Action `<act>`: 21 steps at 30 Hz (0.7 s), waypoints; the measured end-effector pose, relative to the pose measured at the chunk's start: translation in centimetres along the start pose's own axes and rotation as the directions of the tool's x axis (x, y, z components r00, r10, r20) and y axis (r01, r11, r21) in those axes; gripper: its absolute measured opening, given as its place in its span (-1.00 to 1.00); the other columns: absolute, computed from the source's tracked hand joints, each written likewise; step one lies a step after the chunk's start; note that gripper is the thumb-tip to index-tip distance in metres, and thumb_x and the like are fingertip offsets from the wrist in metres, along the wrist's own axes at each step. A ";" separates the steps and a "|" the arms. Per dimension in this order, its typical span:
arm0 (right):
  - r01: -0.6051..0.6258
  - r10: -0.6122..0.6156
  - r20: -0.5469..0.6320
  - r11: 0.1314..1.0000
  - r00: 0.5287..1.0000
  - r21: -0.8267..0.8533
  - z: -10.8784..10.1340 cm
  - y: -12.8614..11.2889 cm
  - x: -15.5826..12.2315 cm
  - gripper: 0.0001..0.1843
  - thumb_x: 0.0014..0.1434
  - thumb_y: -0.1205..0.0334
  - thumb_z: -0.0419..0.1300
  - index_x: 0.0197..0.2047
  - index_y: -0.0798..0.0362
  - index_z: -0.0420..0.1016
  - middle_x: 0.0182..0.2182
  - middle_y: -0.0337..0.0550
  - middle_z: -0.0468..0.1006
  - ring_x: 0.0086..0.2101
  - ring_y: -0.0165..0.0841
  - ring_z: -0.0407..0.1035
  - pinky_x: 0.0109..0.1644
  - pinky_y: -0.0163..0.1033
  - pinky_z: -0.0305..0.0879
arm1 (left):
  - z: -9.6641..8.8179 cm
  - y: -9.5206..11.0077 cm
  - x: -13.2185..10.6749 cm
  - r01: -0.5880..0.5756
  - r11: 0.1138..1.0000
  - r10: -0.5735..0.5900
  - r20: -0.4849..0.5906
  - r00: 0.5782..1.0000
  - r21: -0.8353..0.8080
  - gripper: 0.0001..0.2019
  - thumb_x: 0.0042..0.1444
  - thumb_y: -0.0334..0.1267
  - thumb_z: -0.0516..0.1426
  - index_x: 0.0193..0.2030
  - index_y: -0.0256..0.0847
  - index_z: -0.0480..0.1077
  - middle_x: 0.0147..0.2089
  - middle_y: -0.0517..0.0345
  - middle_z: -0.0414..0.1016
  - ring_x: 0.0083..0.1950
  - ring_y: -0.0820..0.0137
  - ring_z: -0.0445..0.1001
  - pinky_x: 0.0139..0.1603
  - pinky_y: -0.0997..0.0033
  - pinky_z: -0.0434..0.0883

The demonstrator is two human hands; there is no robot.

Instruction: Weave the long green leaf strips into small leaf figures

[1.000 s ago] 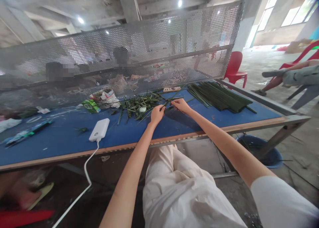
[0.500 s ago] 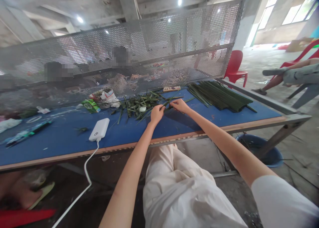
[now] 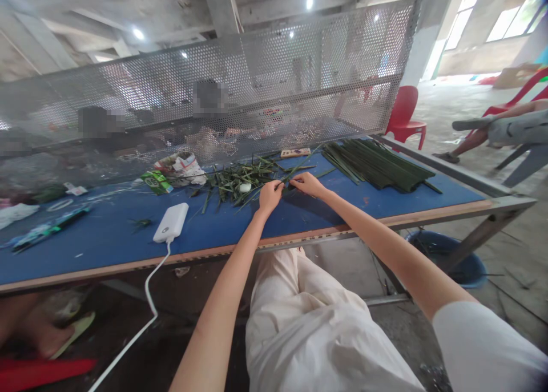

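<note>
Both hands meet over the blue table at its front middle, with green leaf strips (image 3: 295, 172) between them. My left hand (image 3: 269, 196) is closed, its fingers pinched on the strips. Just to the right, my right hand (image 3: 308, 184) is closed too, thumb and fingertips on the same strips. One thin strip slants up and right from between the hands. The exact shape of the held piece is too small to make out. Behind and left of my left hand lies a pile of cut leaf pieces (image 3: 226, 181), with a small white object (image 3: 245, 188) on it.
A bundle of long green leaves (image 3: 385, 166) lies on the right of the table (image 3: 214, 226). Left stand a white power bank (image 3: 171, 223) with a cable and a green packet (image 3: 156, 182). A perforated metal screen (image 3: 274, 89) runs behind. A blue basin (image 3: 466, 266) sits below right.
My right hand has shifted slightly left, closer to my left hand. A thin strip now points up and right from between them. The rest of the table looks the same.
</note>
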State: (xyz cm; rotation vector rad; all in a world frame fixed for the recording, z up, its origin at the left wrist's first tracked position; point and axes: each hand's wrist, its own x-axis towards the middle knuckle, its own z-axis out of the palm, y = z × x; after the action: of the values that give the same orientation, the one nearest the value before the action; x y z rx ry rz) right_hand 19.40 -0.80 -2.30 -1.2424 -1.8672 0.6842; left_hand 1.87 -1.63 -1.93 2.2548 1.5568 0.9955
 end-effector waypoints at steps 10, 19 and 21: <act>-0.024 0.022 0.019 0.996 1.000 0.090 -0.1 -0.4 0.0 -0.65 0.22 0.15 0.03 -0.46 0.16 0.48 -0.74 -0.33 0.28 -0.71 -0.51 0.12 -0.57 -0.38 0.06 | 0.1 0.0 0.2 0.005 1.000 -0.004 -0.022 1.000 0.014 -0.73 0.25 -0.23 0.01 -0.33 -0.19 0.52 -0.56 0.15 0.45 -0.41 0.31 0.48 -0.32 0.42 0.29; -0.034 0.032 0.021 0.987 0.999 0.155 -0.2 -0.7 -0.1 -0.64 0.23 0.16 0.05 -0.46 0.18 0.50 -0.76 -0.32 0.28 -0.71 -0.51 0.12 -0.55 -0.37 0.09 | 0.0 0.2 0.2 0.024 1.000 -0.024 -0.033 0.999 -0.001 -0.73 0.26 -0.25 0.01 -0.31 -0.20 0.53 -0.50 0.13 0.51 -0.34 0.31 0.51 -0.29 0.43 0.31; -0.031 0.026 0.033 0.989 0.999 0.147 -0.2 -0.6 0.0 -0.63 0.23 0.15 0.05 -0.49 0.17 0.49 -0.75 -0.31 0.29 -0.71 -0.51 0.12 -0.56 -0.36 0.09 | 0.0 0.1 0.2 0.029 1.000 -0.028 -0.034 0.999 0.010 -0.73 0.26 -0.25 0.01 -0.29 -0.20 0.54 -0.45 0.11 0.54 -0.30 0.29 0.53 -0.27 0.43 0.31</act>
State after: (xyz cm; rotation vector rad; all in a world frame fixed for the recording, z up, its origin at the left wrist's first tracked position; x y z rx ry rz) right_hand 19.27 -1.07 -1.72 -1.1707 -1.7923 0.8461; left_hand 2.01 -1.55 -1.81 2.2272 1.6072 1.0259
